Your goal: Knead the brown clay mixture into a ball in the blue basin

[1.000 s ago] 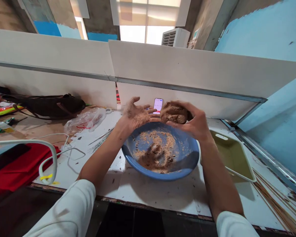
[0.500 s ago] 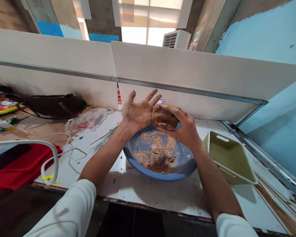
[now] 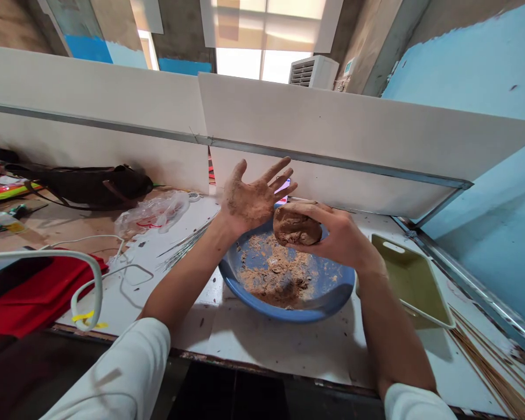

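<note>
Head view — rough clay lump (image 3: 296, 227) in right hand (image 3: 339, 236) — left hand (image 3: 250, 201) open

1. Lump of clay (image 3: 296, 227), centre: rough, matt, damp-looking;
2. plastic basin (image 3: 332, 297), lower centre: smooth, glossy blue;
3. plastic tray (image 3: 413, 280), right: smooth, olive;
4. plastic bag (image 3: 153, 213), left of centre: thin, clear, shiny;
5. red cloth (image 3: 35, 297), lower left: matt;
6. table (image 3: 262, 344), bottom centre: white, smooth, scuffed;
7. thin wooden sticks (image 3: 494, 373), lower right: dry, matt.

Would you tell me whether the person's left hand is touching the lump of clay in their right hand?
Apart. The head view shows the open left hand clear of the lump of clay, with the blue basin visible between them.
</note>
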A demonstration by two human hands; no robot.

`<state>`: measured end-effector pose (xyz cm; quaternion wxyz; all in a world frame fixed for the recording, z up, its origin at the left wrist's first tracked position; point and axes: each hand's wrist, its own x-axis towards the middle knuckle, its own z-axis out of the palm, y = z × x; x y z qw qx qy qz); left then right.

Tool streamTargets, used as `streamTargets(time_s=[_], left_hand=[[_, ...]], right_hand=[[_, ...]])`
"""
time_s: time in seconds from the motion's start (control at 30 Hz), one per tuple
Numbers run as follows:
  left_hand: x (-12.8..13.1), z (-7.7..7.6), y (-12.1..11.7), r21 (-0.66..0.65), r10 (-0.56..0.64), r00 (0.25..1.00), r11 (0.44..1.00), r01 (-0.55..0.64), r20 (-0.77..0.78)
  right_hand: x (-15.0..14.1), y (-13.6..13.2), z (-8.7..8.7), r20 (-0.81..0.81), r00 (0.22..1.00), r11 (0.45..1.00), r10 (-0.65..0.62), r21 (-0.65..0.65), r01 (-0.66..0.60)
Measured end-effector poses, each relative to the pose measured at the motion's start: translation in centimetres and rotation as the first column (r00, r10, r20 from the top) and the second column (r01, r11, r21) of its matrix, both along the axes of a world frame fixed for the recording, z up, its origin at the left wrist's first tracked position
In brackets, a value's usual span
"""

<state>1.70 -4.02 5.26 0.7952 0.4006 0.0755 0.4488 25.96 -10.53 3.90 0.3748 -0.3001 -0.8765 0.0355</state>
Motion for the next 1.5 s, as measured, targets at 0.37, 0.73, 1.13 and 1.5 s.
streamTargets(time_s=[0.37, 0.73, 1.13, 1.5], left_hand=[[0.9, 1.3, -2.5, 0.073, 0.129, 0.989, 0.988, -0.134, 0.071], [2.1, 1.2, -3.4, -0.004, 0.280, 0.946, 0.959, -0.283, 0.166], [2.0, 0.5, -2.2, -0.166, 0.431, 0.877, 0.900, -0.403, 0.213], [3.7, 0.5, -3.7, -0.284, 0.386, 0.904, 0.901, -0.328, 0.181]], right_hand=[[-1.1, 0.2, -0.6, 0.078, 0.995, 0.947, 0.060, -0.320, -0.032], [-3.5, -0.4, -1.1, 0.088, 0.987, 0.855, 0.136, -0.514, -0.072], [-3.9, -0.7, -1.5, 0.155, 0.970, 0.845, 0.185, -0.530, -0.076], [-3.2, 0.5, -1.7, 0.174, 0.985, 0.906, -0.017, -0.415, 0.089]])
